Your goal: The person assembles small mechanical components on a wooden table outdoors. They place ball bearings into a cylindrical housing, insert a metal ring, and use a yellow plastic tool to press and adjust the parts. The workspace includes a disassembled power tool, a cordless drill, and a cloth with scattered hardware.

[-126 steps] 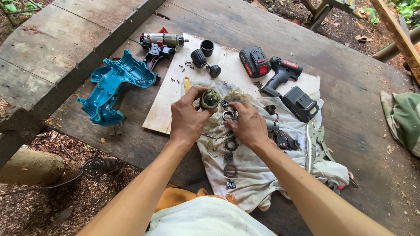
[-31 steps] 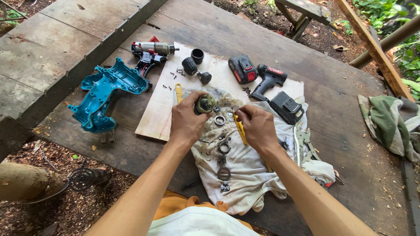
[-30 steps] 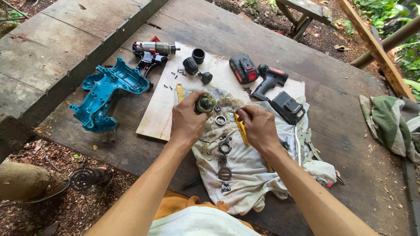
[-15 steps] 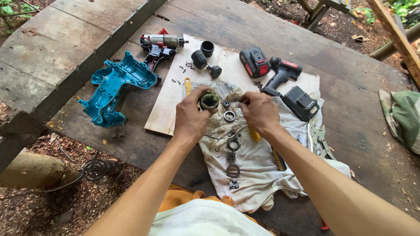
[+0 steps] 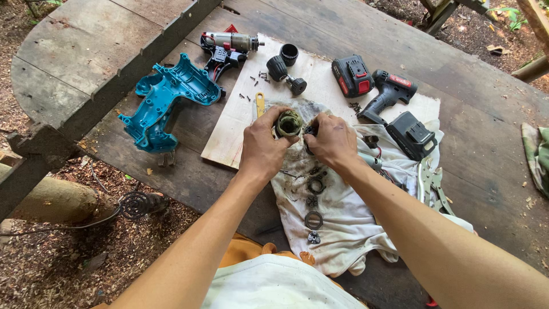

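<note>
My left hand (image 5: 262,150) grips a small greasy round gear housing (image 5: 288,123) and holds it above a dirty white cloth (image 5: 337,217). My right hand (image 5: 333,143) is curled beside it, fingertips against the housing's right side; what it pinches is hidden. Below the hands, several small metal rings and gears (image 5: 313,201) lie in a row on the cloth. A yellow-handled tool (image 5: 260,104) lies just left of the housing on a pale board (image 5: 240,123).
A teal drill shell half (image 5: 167,100) lies at left, a drill motor body (image 5: 229,46) and black chuck parts (image 5: 285,66) behind. A red-black battery (image 5: 353,75), a drill (image 5: 389,94), a black battery (image 5: 413,134) and locking pliers (image 5: 430,186) sit at right.
My right hand no longer shows the yellow tool it held a second ago and has moved back against the housing. My left hand kept its grip throughout.
</note>
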